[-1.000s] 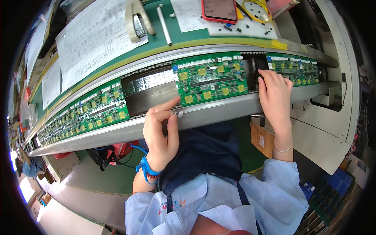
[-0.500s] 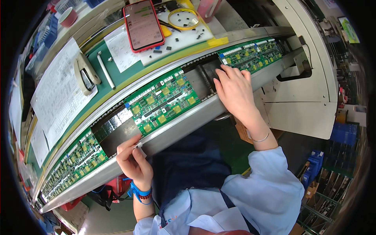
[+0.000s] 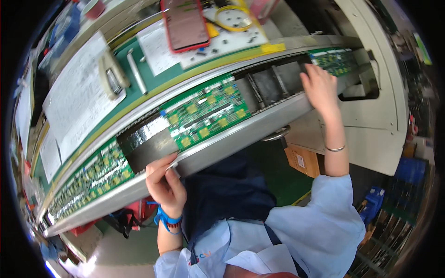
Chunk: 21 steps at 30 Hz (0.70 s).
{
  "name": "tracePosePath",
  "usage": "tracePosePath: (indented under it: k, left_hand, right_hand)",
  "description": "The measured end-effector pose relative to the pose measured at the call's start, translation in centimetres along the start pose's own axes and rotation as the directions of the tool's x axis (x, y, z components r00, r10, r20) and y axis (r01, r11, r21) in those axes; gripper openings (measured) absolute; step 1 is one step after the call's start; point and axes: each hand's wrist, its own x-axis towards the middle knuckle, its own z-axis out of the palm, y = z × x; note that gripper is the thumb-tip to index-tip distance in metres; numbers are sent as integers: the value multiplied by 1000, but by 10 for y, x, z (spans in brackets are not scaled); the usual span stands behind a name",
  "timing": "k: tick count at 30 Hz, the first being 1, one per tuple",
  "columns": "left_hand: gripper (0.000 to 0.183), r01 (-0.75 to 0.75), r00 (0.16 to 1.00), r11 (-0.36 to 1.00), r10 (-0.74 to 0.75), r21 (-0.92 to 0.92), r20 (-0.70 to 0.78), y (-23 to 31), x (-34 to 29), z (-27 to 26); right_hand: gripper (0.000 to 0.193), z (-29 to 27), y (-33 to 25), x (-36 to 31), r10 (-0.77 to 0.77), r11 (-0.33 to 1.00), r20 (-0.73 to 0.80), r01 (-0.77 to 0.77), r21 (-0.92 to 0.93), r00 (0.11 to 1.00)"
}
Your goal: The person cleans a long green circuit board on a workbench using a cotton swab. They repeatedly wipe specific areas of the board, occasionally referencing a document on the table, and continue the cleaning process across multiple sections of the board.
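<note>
My left hand (image 3: pixel 166 187) is at the conveyor rail's front edge, thumb and fingers pinching a small white part (image 3: pixel 172 166). Just beyond it, a green circuit board (image 3: pixel 211 111) with yellow square components lies between the rails. My right hand (image 3: pixel 321 90) reaches farther right, its fingers extended at the left end of another green circuit board (image 3: pixel 334 61); the fingertips seem to touch that board, though blur hides the exact contact. A third stretch of green circuit board (image 3: pixel 92 180) lies on the conveyor to the left.
The metal front rail (image 3: pixel 259 123) runs across, ending at a cream machine housing (image 3: pixel 366 125). Behind the conveyor are a red-cased phone (image 3: pixel 186 25), yellow tape ring (image 3: pixel 233 18), stapler (image 3: pixel 111 76), white stick (image 3: pixel 136 72) and printed sheets (image 3: pixel 76 99). A cardboard box (image 3: pixel 302 161) stands below.
My right hand and the right-hand board have moved to the right along the conveyor, widening the gap beside the middle board. My left hand keeps its pinch. The whole view has shifted slightly.
</note>
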Motion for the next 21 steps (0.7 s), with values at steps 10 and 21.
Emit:
tracePosePath:
  k: [10,21]
  left_hand:
    - [14,-101,994,990,97,99,40,-4,4,-5]
    - [8,-83,992,986,68,142,109,0,2,-7]
  right_hand:
    - [51,52,106,26,320,938,230,-274,-211,919]
    - [30,13,33,26,106,972,-70,-89,220,992]
